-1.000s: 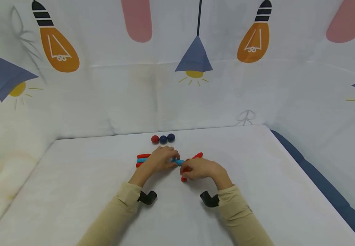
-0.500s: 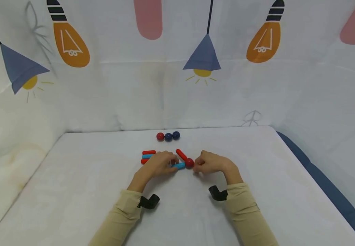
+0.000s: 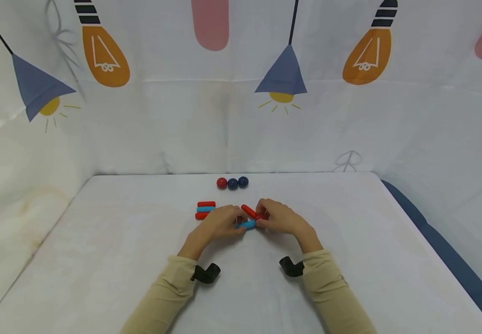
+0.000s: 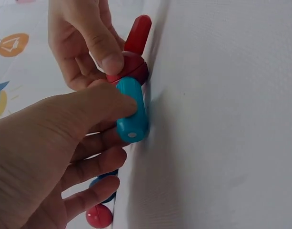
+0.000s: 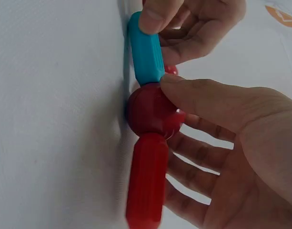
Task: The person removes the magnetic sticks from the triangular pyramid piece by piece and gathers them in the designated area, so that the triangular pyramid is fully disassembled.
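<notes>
Left hand [image 3: 217,226] pinching blue rod [image 3: 247,225], lying on white table [image 3: 99,260]. Right hand [image 3: 280,219] gripping red ball [image 5: 153,112], touching blue rod end and red rod [image 3: 249,211]. Sitting well apart: three balls [image 3: 232,183], three stacked rods [image 3: 205,210].

2 long beige sleeves cover both arms down to the wrists, the cuffs loose and a little creased. under each cuff a small black bent piece juts out, 1 at the left wrist [image 3: 205,273], 1 at the right wrist [image 3: 292,267]. both hands are bare, nails cut short.
</notes>
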Available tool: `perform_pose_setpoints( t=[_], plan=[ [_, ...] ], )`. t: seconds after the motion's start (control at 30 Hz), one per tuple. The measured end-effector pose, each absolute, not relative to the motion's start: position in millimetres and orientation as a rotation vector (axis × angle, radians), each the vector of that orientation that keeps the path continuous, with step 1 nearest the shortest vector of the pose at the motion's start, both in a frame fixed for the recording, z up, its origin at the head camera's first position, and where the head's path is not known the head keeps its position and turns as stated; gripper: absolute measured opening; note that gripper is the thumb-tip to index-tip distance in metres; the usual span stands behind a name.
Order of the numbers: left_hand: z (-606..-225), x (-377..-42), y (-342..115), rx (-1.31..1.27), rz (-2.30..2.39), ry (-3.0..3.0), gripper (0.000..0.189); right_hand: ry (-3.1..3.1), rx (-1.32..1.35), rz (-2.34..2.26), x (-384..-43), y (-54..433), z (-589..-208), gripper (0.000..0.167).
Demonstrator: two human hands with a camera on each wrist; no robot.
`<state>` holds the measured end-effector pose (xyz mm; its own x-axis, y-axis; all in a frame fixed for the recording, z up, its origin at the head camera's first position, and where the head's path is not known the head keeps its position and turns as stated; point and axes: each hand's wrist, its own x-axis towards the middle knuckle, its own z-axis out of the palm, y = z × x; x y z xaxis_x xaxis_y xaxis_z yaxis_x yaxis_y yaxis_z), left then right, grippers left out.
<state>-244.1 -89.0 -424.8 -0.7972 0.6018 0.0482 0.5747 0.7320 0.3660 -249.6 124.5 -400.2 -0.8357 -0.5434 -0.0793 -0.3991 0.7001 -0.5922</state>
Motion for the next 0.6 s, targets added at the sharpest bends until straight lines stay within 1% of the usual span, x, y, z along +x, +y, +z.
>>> perform_pose_setpoints(
  t=[0.27, 0.6],
  plan=[
    [-408, -243, -103, 0.934, 0.584, 2.726, 0.012, 2.672, -0.685, -0.843, -250, 122, -401, 0.016],
    [-392, -245, -155, 0.848, 0.729, 2.672, 0.01, 2.605, -0.642, -0.87, -249, 123, -401, 0.018]
  ],
)
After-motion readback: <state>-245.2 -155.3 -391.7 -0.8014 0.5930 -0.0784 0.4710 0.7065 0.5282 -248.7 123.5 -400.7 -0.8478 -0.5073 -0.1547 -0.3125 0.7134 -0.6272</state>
